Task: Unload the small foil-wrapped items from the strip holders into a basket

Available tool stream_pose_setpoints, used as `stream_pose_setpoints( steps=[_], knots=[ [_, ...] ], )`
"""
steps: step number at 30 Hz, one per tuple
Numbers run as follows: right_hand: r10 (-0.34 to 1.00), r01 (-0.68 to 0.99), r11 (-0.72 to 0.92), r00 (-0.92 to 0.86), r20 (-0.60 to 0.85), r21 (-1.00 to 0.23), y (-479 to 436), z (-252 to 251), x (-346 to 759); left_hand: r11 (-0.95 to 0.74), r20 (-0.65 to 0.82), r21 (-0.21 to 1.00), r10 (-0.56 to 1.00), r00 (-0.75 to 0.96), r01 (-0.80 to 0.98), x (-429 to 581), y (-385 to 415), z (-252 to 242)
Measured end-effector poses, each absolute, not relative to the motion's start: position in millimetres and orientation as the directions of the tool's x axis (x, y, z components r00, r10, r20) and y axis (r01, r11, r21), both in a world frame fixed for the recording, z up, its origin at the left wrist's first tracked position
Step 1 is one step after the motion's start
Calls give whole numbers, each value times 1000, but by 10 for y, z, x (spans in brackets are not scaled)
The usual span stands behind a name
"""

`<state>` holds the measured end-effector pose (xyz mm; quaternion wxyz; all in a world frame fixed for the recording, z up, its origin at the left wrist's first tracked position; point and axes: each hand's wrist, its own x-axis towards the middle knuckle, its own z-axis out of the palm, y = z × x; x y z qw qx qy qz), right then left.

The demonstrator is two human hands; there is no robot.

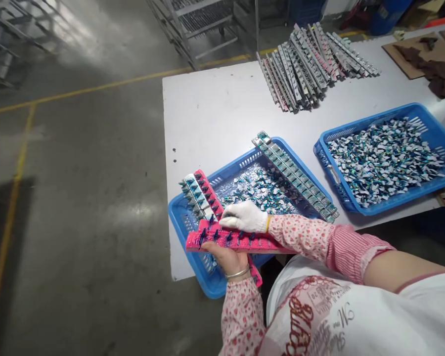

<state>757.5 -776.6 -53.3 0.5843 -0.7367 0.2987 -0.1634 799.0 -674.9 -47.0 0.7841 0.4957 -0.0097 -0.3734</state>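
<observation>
My bare left hand grips a pink strip from below; small dark-blue pieces stick up along it. My right hand, in a white glove, rests on top of that strip with its fingers curled at the pieces. Both hands hover over the front corner of a blue basket holding loose teal and white pieces. Two more strips, one pink and one white, lean on the basket's left rim. A long grey strip filled with teal pieces lies across the basket's far side.
A second blue basket, full of the same loose pieces, stands to the right on the white table. A heap of filled strips lies at the back. Brown cardboard sits at the far right. Concrete floor with yellow lines lies to the left.
</observation>
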Motion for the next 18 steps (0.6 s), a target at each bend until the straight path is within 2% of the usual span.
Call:
stream_pose_setpoints(
  steps=[3, 5, 8, 9, 12, 13, 14, 17, 18],
  knots=[
    [-619, -291, 112, 727, -296, -950, -7788, -518, 7592, 250, -338, 771, -620, 708, 587, 8021, -6774, -459],
    [-617, -276, 86, 740, -268, -957, -7794, -511, 7593, 236, -353, 771, -615, 705, 592, 8037, -6785, -461],
    [-656, -194, -97, 750, -84, -976, -7796, -516, 7591, 226, -356, 773, -620, 700, 593, 8057, -6807, -463],
    [-683, -187, -78, 726, -84, -979, -7799, -519, 7592, 236, -341, 770, -632, 695, 592, 8061, -6817, -461],
    [-720, -210, 166, 642, -264, -964, -7812, -509, 7589, 279, -292, 764, -654, 698, 582, 8070, -6848, -454],
    [-716, -213, 197, 635, -289, -957, -7817, -493, 7581, 283, -289, 765, -653, 700, 579, 8072, -6858, -452],
    [-710, -211, 169, 652, -267, -963, -7823, -471, 7569, 277, -295, 766, -650, 700, 580, 8073, -6867, -451],
    [-718, -151, -33, 691, -82, -988, -7842, -399, 7523, 271, -303, 763, -653, 694, 587, 8070, -6890, -438],
    [-732, -126, -28, 678, -65, -992, -7850, -382, 7511, 279, -292, 757, -664, 688, 590, 8066, -6896, -430]
  ],
)
